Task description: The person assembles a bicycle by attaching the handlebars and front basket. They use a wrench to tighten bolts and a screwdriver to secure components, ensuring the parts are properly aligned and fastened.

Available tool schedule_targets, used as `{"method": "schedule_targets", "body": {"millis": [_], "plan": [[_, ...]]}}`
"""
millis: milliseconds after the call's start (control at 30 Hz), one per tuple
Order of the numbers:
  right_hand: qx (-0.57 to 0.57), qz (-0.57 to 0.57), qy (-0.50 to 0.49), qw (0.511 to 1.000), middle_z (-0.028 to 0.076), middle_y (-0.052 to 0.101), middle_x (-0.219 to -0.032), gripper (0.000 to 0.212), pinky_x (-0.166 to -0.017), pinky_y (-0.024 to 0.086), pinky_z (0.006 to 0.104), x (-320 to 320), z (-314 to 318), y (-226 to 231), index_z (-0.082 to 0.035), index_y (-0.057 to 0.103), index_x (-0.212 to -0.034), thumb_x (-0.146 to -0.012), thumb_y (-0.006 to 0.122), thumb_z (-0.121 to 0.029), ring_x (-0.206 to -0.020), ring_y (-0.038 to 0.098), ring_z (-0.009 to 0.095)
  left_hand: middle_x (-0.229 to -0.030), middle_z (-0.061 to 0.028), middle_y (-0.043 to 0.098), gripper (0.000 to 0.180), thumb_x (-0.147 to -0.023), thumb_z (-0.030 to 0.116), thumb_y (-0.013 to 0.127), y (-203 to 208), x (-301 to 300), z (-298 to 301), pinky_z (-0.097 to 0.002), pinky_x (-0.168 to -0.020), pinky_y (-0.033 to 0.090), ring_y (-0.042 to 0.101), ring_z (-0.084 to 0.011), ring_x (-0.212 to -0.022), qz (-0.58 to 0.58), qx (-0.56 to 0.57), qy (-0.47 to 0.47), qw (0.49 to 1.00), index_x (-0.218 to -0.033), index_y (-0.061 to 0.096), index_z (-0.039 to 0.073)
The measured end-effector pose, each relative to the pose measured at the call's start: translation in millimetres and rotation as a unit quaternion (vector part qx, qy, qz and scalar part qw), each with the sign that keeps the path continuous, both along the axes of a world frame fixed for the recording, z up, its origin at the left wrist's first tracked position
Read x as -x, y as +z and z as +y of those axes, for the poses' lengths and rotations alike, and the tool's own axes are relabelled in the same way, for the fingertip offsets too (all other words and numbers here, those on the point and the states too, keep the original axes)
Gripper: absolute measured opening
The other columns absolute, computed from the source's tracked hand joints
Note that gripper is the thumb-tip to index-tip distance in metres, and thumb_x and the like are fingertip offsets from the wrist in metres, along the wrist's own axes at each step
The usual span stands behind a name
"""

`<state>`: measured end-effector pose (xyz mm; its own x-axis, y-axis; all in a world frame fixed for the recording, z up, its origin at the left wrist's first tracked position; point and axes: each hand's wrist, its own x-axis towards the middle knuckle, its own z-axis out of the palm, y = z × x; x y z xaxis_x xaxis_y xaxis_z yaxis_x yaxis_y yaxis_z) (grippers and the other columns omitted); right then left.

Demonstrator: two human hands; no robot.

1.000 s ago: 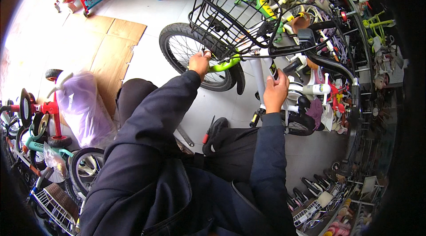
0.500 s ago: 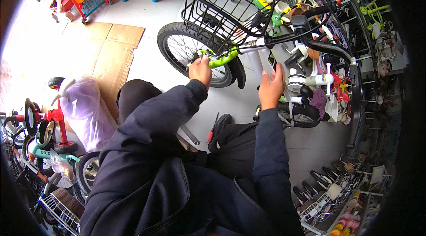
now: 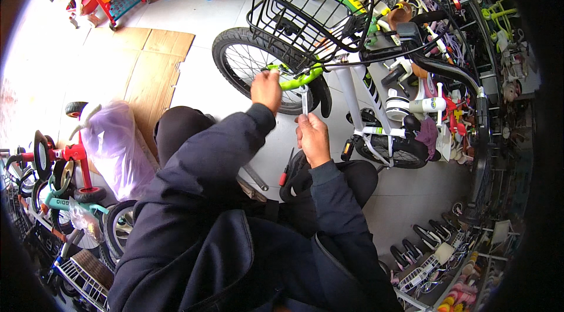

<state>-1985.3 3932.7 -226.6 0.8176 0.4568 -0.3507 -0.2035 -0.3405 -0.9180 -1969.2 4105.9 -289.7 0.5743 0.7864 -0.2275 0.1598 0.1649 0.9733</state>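
Note:
A child's bicycle with a white frame and a bright green front fork stands ahead of me. My right hand is closed round the lower end of a silver wrench, whose upper end meets the green fork. My left hand is at the front wheel, beside the fork, with its fingers pinched together. Whatever it grips is hidden by the fingers. Above both hands, a black wire basket sits at the front of the bicycle.
A red-handled screwdriver and a larger metal wrench lie on the floor by my foot. Flattened cardboard is at the left, near a plastic-wrapped purple item. Piled parts crowd the right, and small bikes the lower left.
My right hand has moved left and down from beside the white frame and now holds the wrench against the fork. The bicycle has shifted slightly right; my left hand stays by the wheel.

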Motion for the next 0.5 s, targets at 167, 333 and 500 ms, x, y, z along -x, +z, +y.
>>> {"method": "schedule_targets", "body": {"millis": [167,333,500], "plan": [[-0.013,0.021,-0.004,1.000,-0.002,0.048,-0.060,0.037,-0.043,0.036,0.0223,6.3,-5.4,1.9,-0.001,0.058,-0.095,-0.106,0.047,-0.035,-0.046,0.042,0.006,-0.085,-0.0014,0.063,0.022,-0.096,0.016,0.060,-8.8,-26.1,28.7,-0.0270,-0.063,0.046,0.060,-0.0113,-0.075,-0.109,0.232,-0.119,0.959,-0.107,0.067,-0.001],[0.003,0.045,-0.014,0.999,-0.001,0.049,-0.061,0.036,-0.043,0.038,0.0229,11.1,-12.6,-0.6,-0.001,0.059,-0.095,-0.106,0.048,-0.034,-0.046,0.044,0.007,-0.084,0.0001,0.061,0.010,-0.094,0.006,0.059,-7.1,-25.5,19.1,-0.0232,-0.062,0.044,0.055,-0.0116,-0.064,-0.141,0.290,-0.085,0.943,-0.100,0.065,0.000],[-0.020,0.040,-0.036,0.998,-0.001,0.050,-0.062,0.037,-0.045,0.039,0.0235,4.0,-14.4,-3.0,0.001,0.061,-0.098,-0.105,0.049,-0.034,-0.048,0.045,0.008,-0.080,0.0000,0.058,0.004,-0.092,0.003,0.059,-9.3,-20.4,22.5,-0.0244,-0.059,0.044,0.054,-0.0115,-0.063,-0.162,0.313,-0.103,0.930,-0.089,0.062,0.002]]}}
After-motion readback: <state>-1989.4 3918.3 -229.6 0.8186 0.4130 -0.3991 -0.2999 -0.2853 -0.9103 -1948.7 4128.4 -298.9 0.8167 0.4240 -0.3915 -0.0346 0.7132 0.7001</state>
